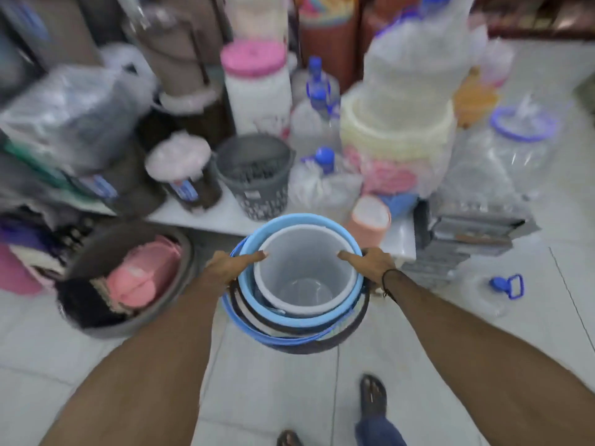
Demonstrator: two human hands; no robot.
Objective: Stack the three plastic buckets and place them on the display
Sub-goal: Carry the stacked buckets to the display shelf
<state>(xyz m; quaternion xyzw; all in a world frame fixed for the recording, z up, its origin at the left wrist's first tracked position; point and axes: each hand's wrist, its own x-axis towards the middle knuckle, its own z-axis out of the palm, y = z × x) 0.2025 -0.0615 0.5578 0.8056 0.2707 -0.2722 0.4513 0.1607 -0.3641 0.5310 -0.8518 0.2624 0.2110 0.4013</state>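
Nested buckets in both your hands, carried above the floor short of the display.

Nearest you, your left hand (230, 267) and right hand (370, 263) are each closed on opposite sides of the rim of the stack of three round plastic buckets (299, 284), thumbs hooked over. Thin plastic should be light but springy and slick, so keep holding the outermost rim, not the loose bail handles. Beyond, the low white display shelf (212, 217) has bare room along its front edge, beside the grey perforated plastic basket (257, 175).
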